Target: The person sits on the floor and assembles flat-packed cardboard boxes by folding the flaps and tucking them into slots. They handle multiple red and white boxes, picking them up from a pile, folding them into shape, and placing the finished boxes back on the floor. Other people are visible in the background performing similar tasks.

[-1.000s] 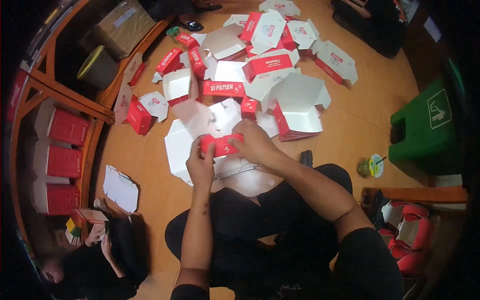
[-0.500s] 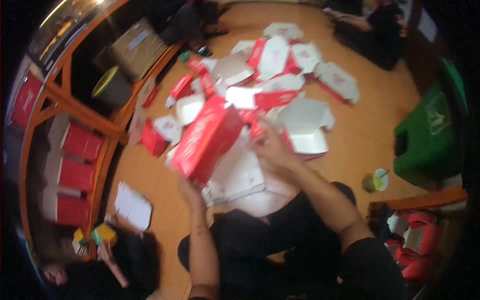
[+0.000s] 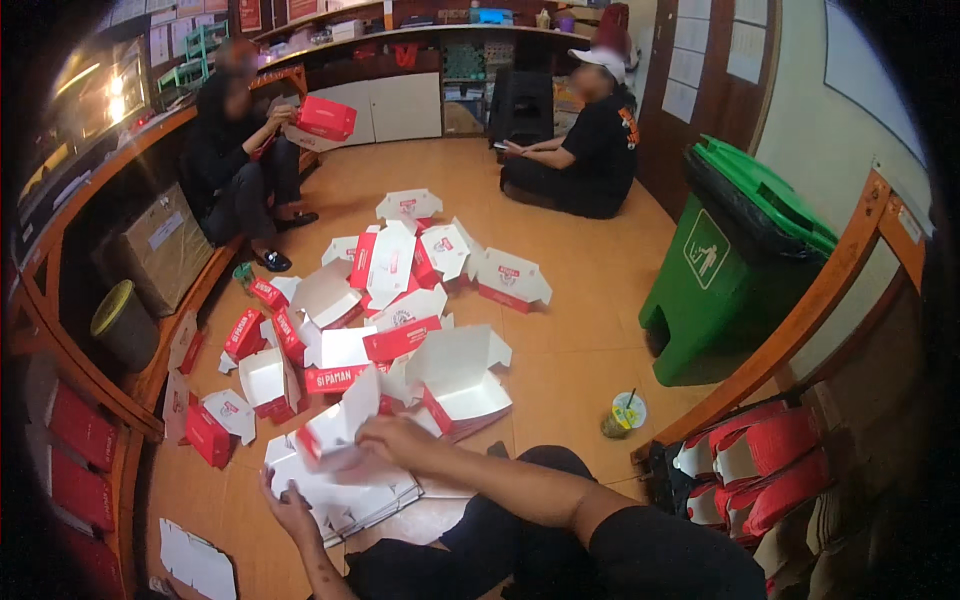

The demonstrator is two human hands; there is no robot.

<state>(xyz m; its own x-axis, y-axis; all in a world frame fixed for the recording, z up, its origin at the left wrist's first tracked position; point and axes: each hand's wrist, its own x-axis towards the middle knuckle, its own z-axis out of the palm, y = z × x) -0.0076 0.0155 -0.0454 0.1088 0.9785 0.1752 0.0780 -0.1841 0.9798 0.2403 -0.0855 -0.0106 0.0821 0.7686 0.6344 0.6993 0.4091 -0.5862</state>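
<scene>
Blurred box (image 3: 338,432), left of right fingers (image 3: 375,434)

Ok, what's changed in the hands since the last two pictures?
The left hand has let go of the blurred red-and-white cardboard box, which seems lowered, and is now at the edge of the flat white cardboard stack. The right hand is at the box's right side. The view tilted up. The green plastic bin and clear strawed cup stayed put.
</scene>
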